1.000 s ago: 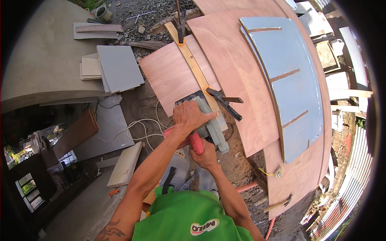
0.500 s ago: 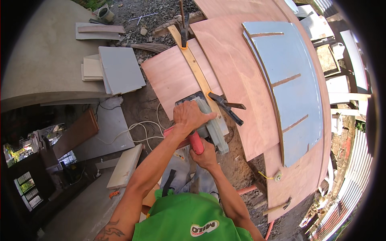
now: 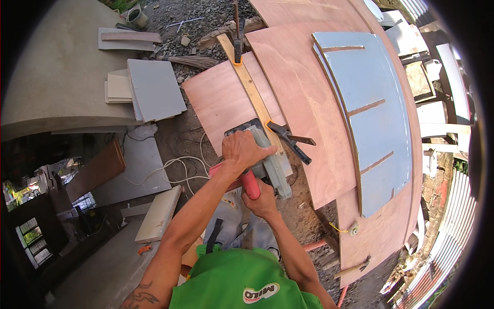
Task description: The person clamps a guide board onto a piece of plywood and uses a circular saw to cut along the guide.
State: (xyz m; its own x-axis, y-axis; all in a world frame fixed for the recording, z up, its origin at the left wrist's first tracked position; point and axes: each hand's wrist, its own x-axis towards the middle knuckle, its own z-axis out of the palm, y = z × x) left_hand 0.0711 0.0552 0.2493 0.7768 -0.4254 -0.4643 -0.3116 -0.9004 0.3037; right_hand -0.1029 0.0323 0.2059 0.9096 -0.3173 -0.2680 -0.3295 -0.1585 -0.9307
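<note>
My left hand (image 3: pixel 241 150) is wrapped over the front of a circular saw (image 3: pixel 277 177) with a grey guard and a red body. Behind it, my right hand (image 3: pixel 261 201) grips the saw's red rear handle. The saw's dark base rests at the near edge of a pinkish plywood sheet (image 3: pixel 218 95), beside a straight wooden strip (image 3: pixel 250 85). One bar clamp (image 3: pixel 291 142) holds the strip close to the saw, and another clamp (image 3: pixel 238 46) holds its far end. The blade is hidden from view.
A pale cord (image 3: pixel 177 160) loops on the ground left of the saw. At right, larger plywood carries a blue slotted panel (image 3: pixel 368 118), a tape roll (image 3: pixel 353 229) and a hammer (image 3: pixel 355 268). Stacked grey boards (image 3: pixel 157 88) lie at left.
The view has shifted very slightly. Both hands keep their hold on the saw, which stays in nearly the same place against the strip.
</note>
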